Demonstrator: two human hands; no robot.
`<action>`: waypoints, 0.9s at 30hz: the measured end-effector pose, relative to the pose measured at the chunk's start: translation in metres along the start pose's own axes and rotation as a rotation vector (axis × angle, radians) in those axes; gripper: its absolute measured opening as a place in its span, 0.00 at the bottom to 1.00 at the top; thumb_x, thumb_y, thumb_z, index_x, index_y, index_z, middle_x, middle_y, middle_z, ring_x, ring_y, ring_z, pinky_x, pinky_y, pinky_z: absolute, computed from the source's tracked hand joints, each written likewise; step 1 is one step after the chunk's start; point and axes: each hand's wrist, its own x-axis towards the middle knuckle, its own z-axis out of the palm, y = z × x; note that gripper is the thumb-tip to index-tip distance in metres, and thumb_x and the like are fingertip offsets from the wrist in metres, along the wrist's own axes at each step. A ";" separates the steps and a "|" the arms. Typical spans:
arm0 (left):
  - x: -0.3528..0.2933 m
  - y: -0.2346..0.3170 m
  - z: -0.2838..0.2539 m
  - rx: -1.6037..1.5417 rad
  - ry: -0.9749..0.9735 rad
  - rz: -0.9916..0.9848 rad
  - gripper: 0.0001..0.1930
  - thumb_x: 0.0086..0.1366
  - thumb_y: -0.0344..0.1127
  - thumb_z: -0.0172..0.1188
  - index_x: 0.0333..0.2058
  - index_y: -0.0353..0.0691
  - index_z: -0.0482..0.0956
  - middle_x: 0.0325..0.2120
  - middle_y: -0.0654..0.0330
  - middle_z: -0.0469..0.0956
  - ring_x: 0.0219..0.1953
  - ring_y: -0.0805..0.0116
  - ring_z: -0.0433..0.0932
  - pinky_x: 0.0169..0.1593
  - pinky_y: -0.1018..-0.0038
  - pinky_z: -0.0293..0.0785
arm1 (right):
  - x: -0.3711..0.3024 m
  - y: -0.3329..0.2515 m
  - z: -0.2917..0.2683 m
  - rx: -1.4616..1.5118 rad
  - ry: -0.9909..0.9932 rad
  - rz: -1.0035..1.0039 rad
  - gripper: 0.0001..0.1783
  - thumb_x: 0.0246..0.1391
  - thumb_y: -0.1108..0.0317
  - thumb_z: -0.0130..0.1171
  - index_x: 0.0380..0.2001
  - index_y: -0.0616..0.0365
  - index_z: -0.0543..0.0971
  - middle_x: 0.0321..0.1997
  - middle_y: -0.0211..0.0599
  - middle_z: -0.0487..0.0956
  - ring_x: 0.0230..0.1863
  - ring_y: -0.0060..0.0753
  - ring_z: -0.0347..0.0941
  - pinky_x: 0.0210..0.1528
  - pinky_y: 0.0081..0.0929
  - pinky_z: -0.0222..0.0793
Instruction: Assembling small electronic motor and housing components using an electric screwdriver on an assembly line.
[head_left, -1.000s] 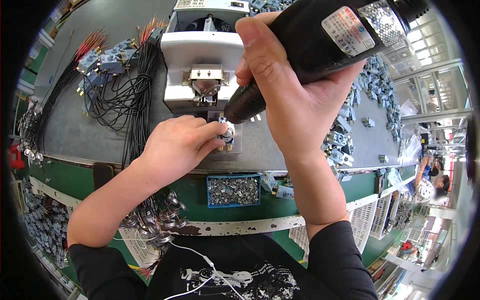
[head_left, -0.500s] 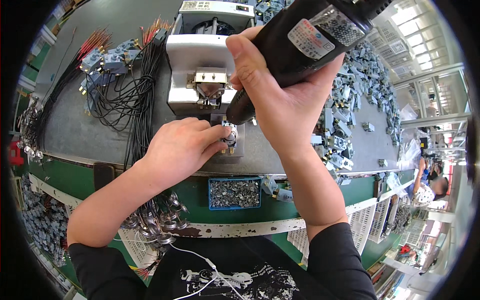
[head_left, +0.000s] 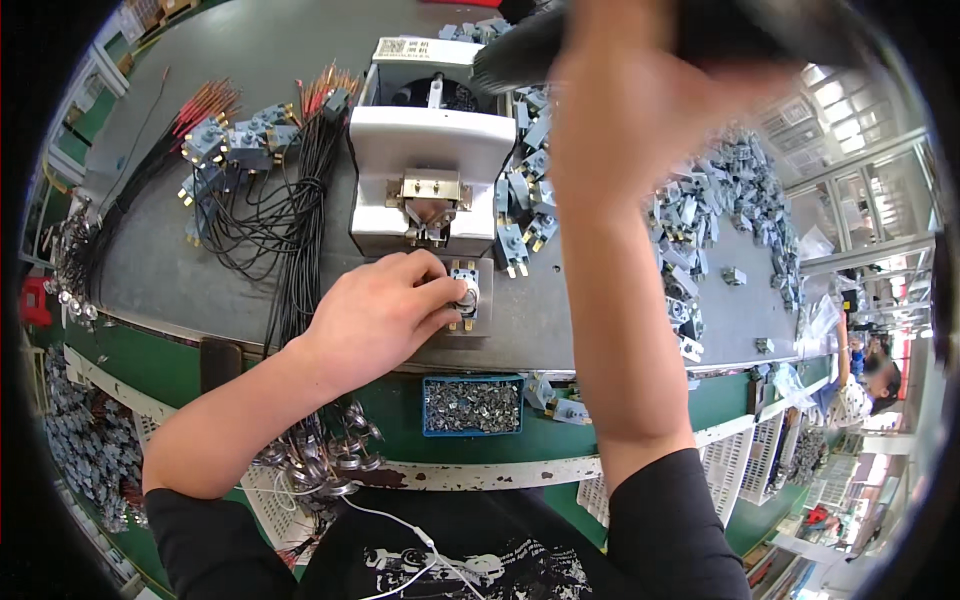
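Observation:
My left hand (head_left: 385,312) is closed, its thumb and fingertips pinching a small switch-like part (head_left: 467,296) with brass terminals and a round metal piece on top. That part sits on a flat metal block (head_left: 482,315) at the front of the bench. High on the right, my right hand (head_left: 635,120) is smeared by motion and wrapped round a black handheld power tool (head_left: 735,35). The tool is well away from the part, and its tip cannot be made out. Just behind my left hand stands a white-and-grey bench machine (head_left: 430,140) with a metal jaw at its front.
Bundled black cables (head_left: 300,220) with grey-blue housings lie left. More housings (head_left: 700,210) are heaped on the right. A blue tray (head_left: 472,405) of small metal pieces is below the bench edge. Metal discs (head_left: 325,450) hang near my left forearm. Another person (head_left: 855,395) is far right.
My right hand has lifted the black tool up and away from the small part. My left hand keeps its pinch there. The view has shifted slightly.

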 end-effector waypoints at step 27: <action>-0.008 -0.005 0.006 0.021 0.000 -0.007 0.10 0.66 0.42 0.64 0.44 0.47 0.80 0.30 0.62 0.77 0.37 0.59 0.81 0.41 0.61 0.79 | -0.045 -0.025 -0.022 0.024 -0.612 0.558 0.33 0.54 0.84 0.68 0.58 0.63 0.62 0.39 0.39 0.81 0.38 0.27 0.81 0.39 0.25 0.79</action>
